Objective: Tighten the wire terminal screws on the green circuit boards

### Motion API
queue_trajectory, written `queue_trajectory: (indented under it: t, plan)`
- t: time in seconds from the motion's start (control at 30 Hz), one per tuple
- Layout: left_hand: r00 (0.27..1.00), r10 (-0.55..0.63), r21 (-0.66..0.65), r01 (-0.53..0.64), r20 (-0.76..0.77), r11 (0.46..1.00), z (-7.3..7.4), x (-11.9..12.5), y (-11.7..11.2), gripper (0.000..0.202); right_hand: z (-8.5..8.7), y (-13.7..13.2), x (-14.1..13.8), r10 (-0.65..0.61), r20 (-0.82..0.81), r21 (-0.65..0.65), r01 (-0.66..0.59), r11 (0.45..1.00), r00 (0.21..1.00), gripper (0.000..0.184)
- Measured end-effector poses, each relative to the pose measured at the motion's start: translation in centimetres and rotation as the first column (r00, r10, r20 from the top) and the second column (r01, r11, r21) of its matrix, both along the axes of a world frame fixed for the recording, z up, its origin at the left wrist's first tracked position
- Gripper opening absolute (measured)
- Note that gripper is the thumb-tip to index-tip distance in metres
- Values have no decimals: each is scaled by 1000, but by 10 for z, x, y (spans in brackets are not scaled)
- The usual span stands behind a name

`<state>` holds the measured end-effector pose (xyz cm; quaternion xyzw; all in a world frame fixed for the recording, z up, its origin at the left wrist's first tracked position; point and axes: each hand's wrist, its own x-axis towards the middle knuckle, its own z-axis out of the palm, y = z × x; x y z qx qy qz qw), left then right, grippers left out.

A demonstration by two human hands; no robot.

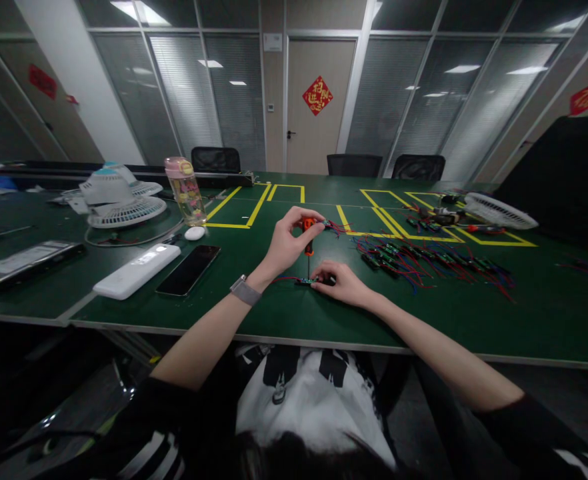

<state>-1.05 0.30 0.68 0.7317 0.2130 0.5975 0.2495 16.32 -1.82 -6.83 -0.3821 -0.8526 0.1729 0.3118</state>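
My left hand point(294, 243) grips the orange-and-black handle of a screwdriver point(309, 230), which stands upright with its tip down on a small green circuit board point(303, 282). That board lies on the green table, and a red and blue wire runs out from its left end. Fingers of my right hand point(341, 283) are closed on the board's right end. Just beyond my left fingertips shows another small board with red and blue wires point(335, 227); whether the hand touches it, I cannot tell. To the right lies a pile of wired circuit boards point(424, 259).
Left of my arms are a black phone point(189, 270), a white power bank point(137, 271), a white round case point(195, 233) and a water bottle point(186, 192). White fans point(124, 200) stand farther left. Yellow tape point(259, 207) marks the table point(274, 313). A white fan part point(500, 210) lies far right.
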Motion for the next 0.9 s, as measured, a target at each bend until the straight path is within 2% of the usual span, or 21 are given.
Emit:
queue_trajectory:
  t: [0.17, 0.33, 0.4, 0.53, 0.6, 0.77, 0.9]
  plan:
    - [995, -96, -37, 95, -27, 995, 6, -3, -3, 26, 0, 0, 0, 5, -4, 10, -5, 1000, 1000, 8]
    - [973, -222, -117, 227, 57, 967, 6, -1, -4, 29, 1, 0, 0, 0, -1, 6, 0, 1000, 1000, 8]
    - [981, -184, -114, 189, 60, 975, 4, 0, -4, 27, 1, -1, 0, 0, -6, 5, 0, 1000, 1000, 8]
    - [1000, -7, -16, 7, 14, 1000, 1, 0, -2, 22, 2, -1, 0, -5, -1, -1, 5, 1000, 1000, 7]
    - [1000, 27, 2, -27, -3, 1000, 2, -1, -1, 22, 2, -1, -1, -5, 2, 2, 5, 1000, 1000, 7]
    - [998, -60, -34, 59, -35, 998, 6, -3, -2, 30, 2, -1, -1, 0, 7, 9, -1, 1000, 1000, 7]
    - [987, -158, -90, 157, -1, 983, 8, -1, -4, 33, 3, -1, 0, 6, 2, 3, -6, 1000, 1000, 8]
